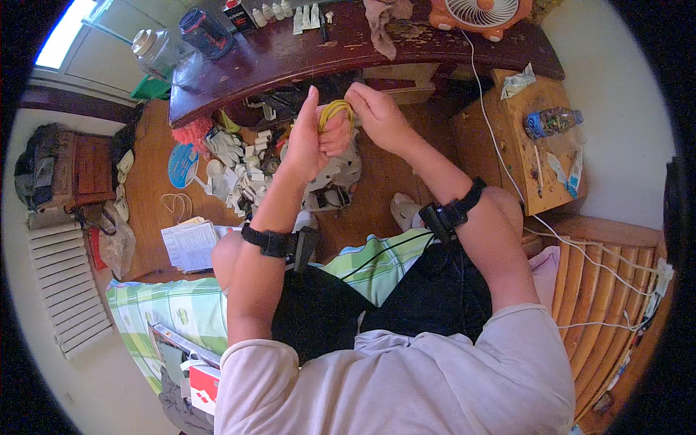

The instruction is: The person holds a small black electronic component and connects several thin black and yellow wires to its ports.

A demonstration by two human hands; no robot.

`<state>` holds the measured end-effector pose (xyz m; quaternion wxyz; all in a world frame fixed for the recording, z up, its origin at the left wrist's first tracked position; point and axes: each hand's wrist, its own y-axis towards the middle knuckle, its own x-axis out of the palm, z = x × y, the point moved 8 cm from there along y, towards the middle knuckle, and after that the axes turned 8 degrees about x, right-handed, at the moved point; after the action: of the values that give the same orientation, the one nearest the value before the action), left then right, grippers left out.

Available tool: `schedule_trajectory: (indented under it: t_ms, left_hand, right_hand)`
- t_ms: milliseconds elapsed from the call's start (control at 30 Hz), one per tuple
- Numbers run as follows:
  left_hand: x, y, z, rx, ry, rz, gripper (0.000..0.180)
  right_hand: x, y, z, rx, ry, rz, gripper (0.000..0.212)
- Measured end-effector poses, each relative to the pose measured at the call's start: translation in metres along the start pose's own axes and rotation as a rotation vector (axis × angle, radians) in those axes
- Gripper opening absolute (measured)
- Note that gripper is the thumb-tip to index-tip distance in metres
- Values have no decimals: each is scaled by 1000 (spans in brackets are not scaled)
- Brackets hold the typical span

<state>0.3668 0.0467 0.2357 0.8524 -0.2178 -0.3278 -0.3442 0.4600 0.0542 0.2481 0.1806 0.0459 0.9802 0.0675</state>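
Several thin yellow strands, looped like a small coil of cord (pixel 336 111), are held up in front of me between both hands. My left hand (pixel 317 138) has its fingers curled and its thumb pointing up, and the coil passes around its fingers. From the other side my right hand (pixel 378 118) is closed, thumb and fingertips pinching at the coil's right edge. Its fingertips partly hide what they grip. Whether the strands are cord or rubber bands is too small to tell. Black straps with small devices sit around both forearms.
Gloves, white pieces and a blue fan (pixel 183 165) clutter the floor beyond my hands. A dark red table (pixel 290 65) carries jars, bottles and an orange electric fan (pixel 484 16). At right, a plastic bottle (pixel 552 123) lies on a wooden cabinet; a white cable (pixel 487 119) hangs nearby.
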Motion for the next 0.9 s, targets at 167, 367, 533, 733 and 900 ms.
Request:
schedule_trajectory:
  t_ms: [167,367,533,733,900]
  left_hand:
    - [-13,2,11,98,-200,18,51]
    - [-23,3,7,109,-358,21,50]
    - [-30,4,6,108,-346,145,51]
    - [-37,7,20,198,-328,73,48]
    - [-48,10,10,148,-256,193,48]
  right_hand:
    - [25,-6,17,64,94,-54,17]
    - [39,-10,30,265,292,-152,13]
    - [38,-12,27,184,177,-124,15]
    - [53,-21,20,446,575,-342,18]
    - [53,-17,29,259,376,-284,18]
